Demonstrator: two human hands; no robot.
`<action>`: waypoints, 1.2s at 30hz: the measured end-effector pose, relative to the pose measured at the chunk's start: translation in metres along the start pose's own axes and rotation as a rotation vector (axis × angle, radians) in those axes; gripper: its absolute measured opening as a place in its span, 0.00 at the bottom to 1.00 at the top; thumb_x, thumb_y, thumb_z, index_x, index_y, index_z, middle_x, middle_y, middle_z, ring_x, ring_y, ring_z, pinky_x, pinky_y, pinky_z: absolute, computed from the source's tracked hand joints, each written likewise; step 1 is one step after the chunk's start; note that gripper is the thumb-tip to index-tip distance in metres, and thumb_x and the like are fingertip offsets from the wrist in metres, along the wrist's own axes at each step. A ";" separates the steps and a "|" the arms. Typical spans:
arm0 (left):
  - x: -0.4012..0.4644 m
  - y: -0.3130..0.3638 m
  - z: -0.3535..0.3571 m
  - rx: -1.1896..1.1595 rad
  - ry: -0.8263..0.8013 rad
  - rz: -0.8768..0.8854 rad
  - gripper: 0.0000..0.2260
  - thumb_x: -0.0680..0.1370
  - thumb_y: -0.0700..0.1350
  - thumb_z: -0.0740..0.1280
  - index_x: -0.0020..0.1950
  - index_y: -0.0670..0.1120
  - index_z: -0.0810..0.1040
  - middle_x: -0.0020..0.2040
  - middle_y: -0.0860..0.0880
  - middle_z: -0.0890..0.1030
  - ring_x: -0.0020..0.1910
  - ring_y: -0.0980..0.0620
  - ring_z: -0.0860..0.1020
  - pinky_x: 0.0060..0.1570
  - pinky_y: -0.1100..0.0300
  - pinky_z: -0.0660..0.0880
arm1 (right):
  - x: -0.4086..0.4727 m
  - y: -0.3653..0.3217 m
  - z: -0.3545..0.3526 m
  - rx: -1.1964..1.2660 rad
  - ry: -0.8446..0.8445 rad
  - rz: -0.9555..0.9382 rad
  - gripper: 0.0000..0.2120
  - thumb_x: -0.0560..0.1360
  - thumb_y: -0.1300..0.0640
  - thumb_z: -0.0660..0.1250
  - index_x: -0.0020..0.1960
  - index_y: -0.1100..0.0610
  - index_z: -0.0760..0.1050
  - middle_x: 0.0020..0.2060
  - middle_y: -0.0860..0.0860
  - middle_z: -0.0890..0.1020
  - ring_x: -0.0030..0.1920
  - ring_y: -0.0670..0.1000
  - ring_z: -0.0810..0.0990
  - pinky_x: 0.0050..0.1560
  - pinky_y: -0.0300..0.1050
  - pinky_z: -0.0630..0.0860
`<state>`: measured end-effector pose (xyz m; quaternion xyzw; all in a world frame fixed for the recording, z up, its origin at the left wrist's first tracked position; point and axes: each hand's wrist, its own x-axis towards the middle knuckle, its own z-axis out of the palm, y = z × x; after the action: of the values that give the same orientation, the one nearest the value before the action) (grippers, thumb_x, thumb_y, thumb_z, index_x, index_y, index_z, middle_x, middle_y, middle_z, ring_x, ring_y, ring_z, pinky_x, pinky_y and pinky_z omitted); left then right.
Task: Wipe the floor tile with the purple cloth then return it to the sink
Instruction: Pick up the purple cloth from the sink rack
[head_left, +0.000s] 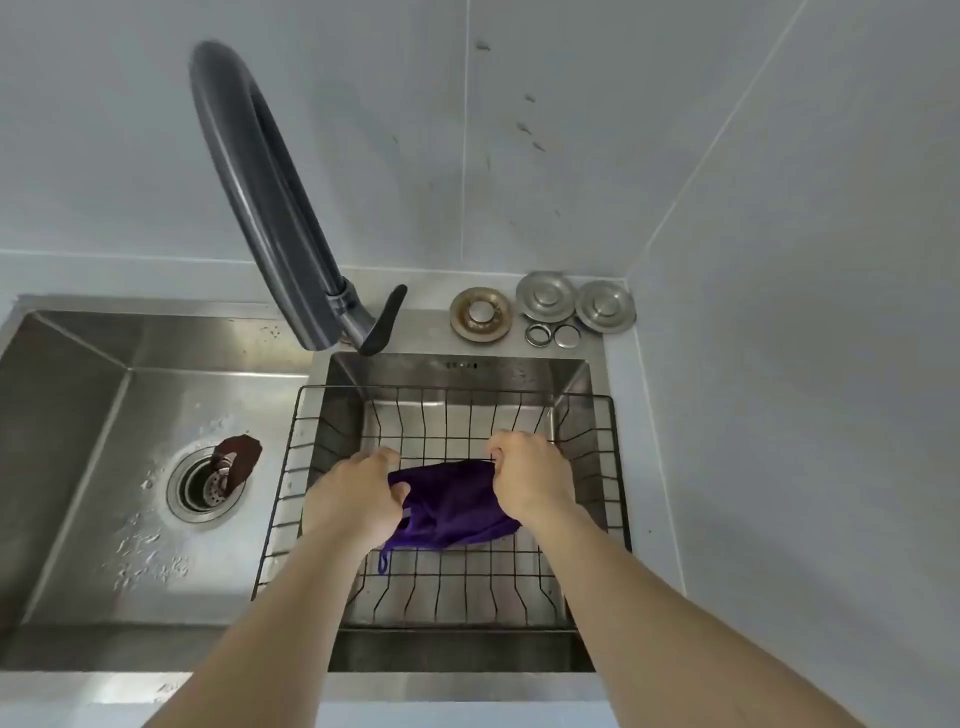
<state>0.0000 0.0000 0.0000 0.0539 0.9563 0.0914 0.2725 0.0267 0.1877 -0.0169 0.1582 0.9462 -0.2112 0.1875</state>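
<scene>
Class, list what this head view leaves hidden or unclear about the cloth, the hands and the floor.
1. Floor tile: out of frame, so wiped or not is unknowable.
2. Purple cloth: edges covered by left hand and right hand.
3. Fingertips: curled under, grip unclear.
4. Wire basket: near rim behind forearms.

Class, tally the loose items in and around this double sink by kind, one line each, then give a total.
Purple cloth: 1
Wire basket: 1
Large metal drain discs: 3
Small metal rings: 2
Total: 7
</scene>
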 end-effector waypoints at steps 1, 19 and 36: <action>0.004 -0.001 0.003 0.004 -0.003 -0.010 0.19 0.81 0.54 0.62 0.72 0.54 0.70 0.65 0.49 0.79 0.62 0.45 0.78 0.56 0.49 0.77 | 0.004 0.002 0.003 -0.004 -0.016 0.006 0.15 0.78 0.68 0.62 0.56 0.53 0.80 0.50 0.52 0.84 0.51 0.58 0.82 0.49 0.52 0.80; -0.010 -0.004 0.017 -0.082 0.103 -0.040 0.06 0.80 0.50 0.67 0.54 0.52 0.72 0.46 0.52 0.76 0.43 0.47 0.74 0.43 0.53 0.74 | -0.017 0.018 0.005 0.184 -0.196 0.112 0.13 0.75 0.69 0.67 0.54 0.56 0.85 0.51 0.56 0.86 0.57 0.58 0.83 0.58 0.48 0.81; -0.190 -0.047 -0.078 -0.147 0.553 0.264 0.06 0.79 0.50 0.68 0.52 0.55 0.71 0.46 0.53 0.79 0.41 0.49 0.78 0.39 0.55 0.74 | -0.211 -0.044 -0.075 0.174 0.420 -0.015 0.10 0.80 0.58 0.65 0.55 0.48 0.83 0.51 0.48 0.79 0.49 0.51 0.79 0.46 0.45 0.77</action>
<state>0.1168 -0.0862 0.1522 0.1307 0.9697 0.2062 -0.0090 0.1742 0.1378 0.1502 0.2069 0.9439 -0.2557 -0.0294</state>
